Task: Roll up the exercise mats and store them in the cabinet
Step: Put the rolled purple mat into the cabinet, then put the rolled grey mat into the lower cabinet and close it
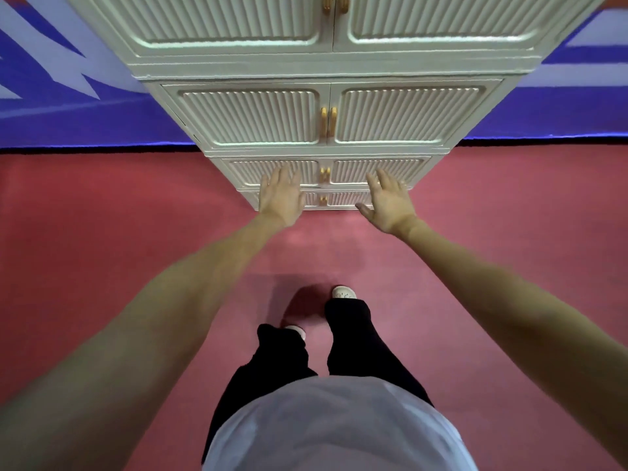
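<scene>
Cabinet (pixel 326 113): pale, ribbed doors all closed, gold handles (pixel 328 121), standing on red floor (pixel 102 232) against blue wall. Left hand (pixel 280 198) and right hand (pixel 387 202) reach toward it, fingers spread, holding nothing.

The floor (pixel 102 253) is a dull pinkish red, smooth and even, with a soft sheen in places; a thin black strip (pixel 85 148) runs along where it meets the wall (pixel 68 113); the wall is deep blue, crossed by pale lavender bands and jagged pointed shapes on the left, and by straight pale stripes (pixel 584 59) on the right; a small patch of red shows at the top left corner; the light is even and soft, throwing only a faint shadow on the floor.
</scene>
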`<state>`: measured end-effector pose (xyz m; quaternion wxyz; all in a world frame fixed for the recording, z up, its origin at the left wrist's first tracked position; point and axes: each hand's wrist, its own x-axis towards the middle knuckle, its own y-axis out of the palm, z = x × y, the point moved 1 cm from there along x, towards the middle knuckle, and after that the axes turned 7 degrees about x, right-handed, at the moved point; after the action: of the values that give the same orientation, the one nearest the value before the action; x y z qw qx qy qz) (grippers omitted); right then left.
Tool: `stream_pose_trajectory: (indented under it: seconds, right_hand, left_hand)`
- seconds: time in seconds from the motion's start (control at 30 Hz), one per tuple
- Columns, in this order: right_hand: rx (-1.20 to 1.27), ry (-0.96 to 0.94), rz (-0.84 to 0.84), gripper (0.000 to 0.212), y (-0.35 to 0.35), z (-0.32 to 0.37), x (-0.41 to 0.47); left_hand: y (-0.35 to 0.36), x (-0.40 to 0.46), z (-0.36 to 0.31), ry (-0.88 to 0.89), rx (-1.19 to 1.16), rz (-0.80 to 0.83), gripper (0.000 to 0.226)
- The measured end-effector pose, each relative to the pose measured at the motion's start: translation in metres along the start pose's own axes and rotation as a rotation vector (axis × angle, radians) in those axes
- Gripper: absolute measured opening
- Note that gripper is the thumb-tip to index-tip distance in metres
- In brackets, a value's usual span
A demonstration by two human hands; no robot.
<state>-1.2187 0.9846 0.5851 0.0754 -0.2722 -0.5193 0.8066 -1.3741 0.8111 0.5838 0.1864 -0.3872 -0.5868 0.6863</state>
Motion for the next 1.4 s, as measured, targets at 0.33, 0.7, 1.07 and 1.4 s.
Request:
stream_pose_trajectory:
  seconds: [0.33, 0.7, 1.07, 1.4]
  right_hand:
    - [0.270, 0.441, -0.001, 0.079, 0.117, 0.065, -0.167]
    - [0.563, 0.944, -0.085, 0.075, 0.225, 0.099, -0.356]
    - [0.799, 1.408, -0.218, 0.076, 0.369, 0.147, -0.559]
    - [0.943, 1.611, -0.176, 0.079, 0.568, 0.186, -0.743]
  left_hand:
    - [0.050, -0.106, 0.001, 0.308, 0.042, 0.092, 0.059]
    - [0.110, -0.200, -0.073, 0.755, 0.249, 0.235, 0.057]
    - [0.189, -0.370, -0.196, 1.303, 0.486, 0.293, 0.058]
    - [0.359, -0.555, -0.232, 1.588, 0.718, 0.352, 0.063]
